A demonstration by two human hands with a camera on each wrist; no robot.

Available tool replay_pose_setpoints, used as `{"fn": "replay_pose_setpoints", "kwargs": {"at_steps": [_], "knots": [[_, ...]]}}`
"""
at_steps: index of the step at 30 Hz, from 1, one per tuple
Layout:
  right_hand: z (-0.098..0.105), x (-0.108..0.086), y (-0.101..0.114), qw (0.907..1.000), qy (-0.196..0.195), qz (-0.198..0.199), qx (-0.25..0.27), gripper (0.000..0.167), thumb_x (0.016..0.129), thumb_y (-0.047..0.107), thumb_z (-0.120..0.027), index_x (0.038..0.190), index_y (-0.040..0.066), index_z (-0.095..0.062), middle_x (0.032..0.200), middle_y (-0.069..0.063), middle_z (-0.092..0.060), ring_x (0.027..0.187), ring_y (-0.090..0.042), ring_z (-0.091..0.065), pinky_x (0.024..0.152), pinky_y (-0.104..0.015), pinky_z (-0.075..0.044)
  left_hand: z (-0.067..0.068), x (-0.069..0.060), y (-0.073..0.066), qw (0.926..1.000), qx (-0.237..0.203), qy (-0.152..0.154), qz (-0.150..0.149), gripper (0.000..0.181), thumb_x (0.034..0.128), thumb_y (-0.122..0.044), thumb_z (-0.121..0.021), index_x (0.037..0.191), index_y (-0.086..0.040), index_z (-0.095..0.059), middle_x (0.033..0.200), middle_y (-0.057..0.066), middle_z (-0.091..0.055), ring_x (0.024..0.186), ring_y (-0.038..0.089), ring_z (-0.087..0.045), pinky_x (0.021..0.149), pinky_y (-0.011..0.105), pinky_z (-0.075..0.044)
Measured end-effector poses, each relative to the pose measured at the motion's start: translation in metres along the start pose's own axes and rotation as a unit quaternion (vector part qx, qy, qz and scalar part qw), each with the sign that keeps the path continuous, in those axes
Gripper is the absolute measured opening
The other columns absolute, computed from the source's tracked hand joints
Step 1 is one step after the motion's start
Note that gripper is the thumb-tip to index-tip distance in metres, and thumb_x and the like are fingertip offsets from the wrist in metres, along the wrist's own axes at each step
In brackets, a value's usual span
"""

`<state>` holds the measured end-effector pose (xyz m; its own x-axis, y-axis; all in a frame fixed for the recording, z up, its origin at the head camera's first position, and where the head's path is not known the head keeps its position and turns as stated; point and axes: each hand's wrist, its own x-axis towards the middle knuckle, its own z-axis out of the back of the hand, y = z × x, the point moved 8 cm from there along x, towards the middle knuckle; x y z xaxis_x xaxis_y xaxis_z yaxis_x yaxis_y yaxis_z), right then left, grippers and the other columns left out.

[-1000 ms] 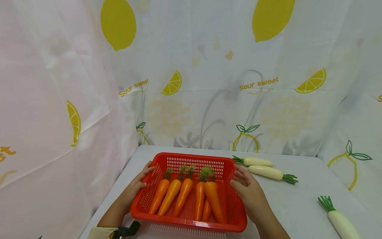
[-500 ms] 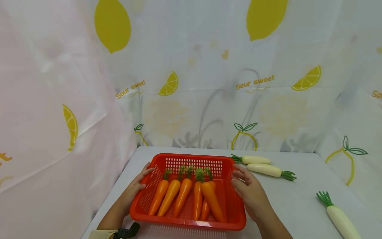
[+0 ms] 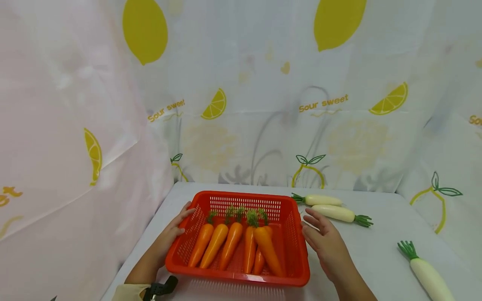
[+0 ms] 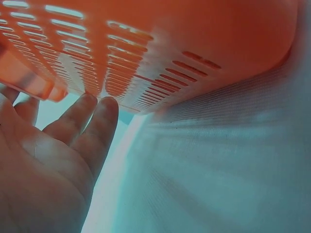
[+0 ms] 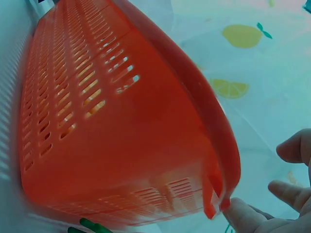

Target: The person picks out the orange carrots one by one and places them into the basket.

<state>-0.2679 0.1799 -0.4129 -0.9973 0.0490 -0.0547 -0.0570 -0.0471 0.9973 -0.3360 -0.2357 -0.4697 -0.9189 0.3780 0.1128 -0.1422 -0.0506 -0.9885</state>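
Observation:
A red perforated plastic basket (image 3: 238, 276) sits on the white tabletop, holding several orange carrots (image 3: 232, 244) with green leafy tops. My left hand (image 3: 165, 240) is at the basket's left side. In the left wrist view, the fairly straight fingers (image 4: 99, 128) of that hand touch the slotted wall from outside. On the other side, my right hand (image 3: 328, 244) is spread beside the basket's right rim. The right wrist view shows one fingertip at or very near the handle at the basket's end, with the other fingers apart from it; contact is hard to tell.
Two white radishes lie behind the basket's right corner, a rear one (image 3: 323, 200) and a front one (image 3: 333, 212). Another white radish (image 3: 431, 278) is at the far right. Lemon-printed curtains (image 3: 244, 138) surround the table. A dark strap (image 3: 160, 288) is on the left wrist.
My right hand has moved slightly right, away from the basket's rim. The left hand stays at its side. Earlier, the top of one right-hand carrot shifted slightly left.

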Motion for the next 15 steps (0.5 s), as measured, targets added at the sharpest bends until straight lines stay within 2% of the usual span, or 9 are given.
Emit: {"fn": "replay_pose_setpoints", "kwargs": {"at_steps": [4, 8, 11, 15], "knots": [[0.003, -0.001, -0.002, 0.9997, -0.005, 0.002, -0.024, 0.055, 0.107, 0.015, -0.056, 0.159, 0.016, -0.039, 0.161, -0.020, -0.041, 0.145, -0.041, -0.048, 0.117, -0.057, -0.040, 0.000, 0.000, 0.001, 0.9999, -0.002, -0.010, 0.013, 0.071, 0.0926, 0.002, -0.033, 0.163, -0.008, -0.032, 0.178, -0.003, 0.007, 0.162, 0.038, 0.013, 0.104, 0.013, -0.040], [0.003, 0.002, -0.002, 0.9994, -0.006, 0.009, -0.032, 0.054, 0.106, 0.015, -0.055, 0.159, 0.015, -0.039, 0.161, -0.021, -0.042, 0.146, -0.041, -0.046, 0.117, -0.058, -0.039, 0.001, 0.002, -0.004, 0.9990, -0.010, -0.043, 0.009, 0.074, 0.0896, 0.005, -0.033, 0.162, -0.009, -0.036, 0.178, -0.001, -0.003, 0.163, 0.034, 0.005, 0.105, 0.012, -0.040], [0.004, 0.004, -0.005, 0.9995, -0.005, 0.006, -0.032, 0.056, 0.106, 0.013, -0.055, 0.160, 0.013, -0.038, 0.161, -0.023, -0.041, 0.148, -0.042, -0.044, 0.118, -0.055, -0.040, -0.003, 0.003, -0.017, 0.9971, -0.034, -0.062, -0.029, 0.075, 0.0873, 0.009, -0.031, 0.161, -0.004, -0.034, 0.178, 0.005, -0.008, 0.164, 0.030, -0.001, 0.108, 0.012, -0.039], [0.007, 0.005, -0.007, 0.9992, -0.012, 0.003, -0.037, 0.057, 0.106, 0.011, -0.054, 0.160, 0.011, -0.037, 0.160, -0.025, -0.041, 0.148, -0.042, -0.043, 0.119, -0.056, -0.038, -0.012, -0.001, -0.041, 0.9914, -0.068, -0.062, -0.093, 0.072, 0.0874, 0.011, -0.029, 0.159, 0.006, -0.031, 0.177, 0.014, -0.006, 0.162, 0.015, -0.013, 0.114, 0.017, -0.038]]}}
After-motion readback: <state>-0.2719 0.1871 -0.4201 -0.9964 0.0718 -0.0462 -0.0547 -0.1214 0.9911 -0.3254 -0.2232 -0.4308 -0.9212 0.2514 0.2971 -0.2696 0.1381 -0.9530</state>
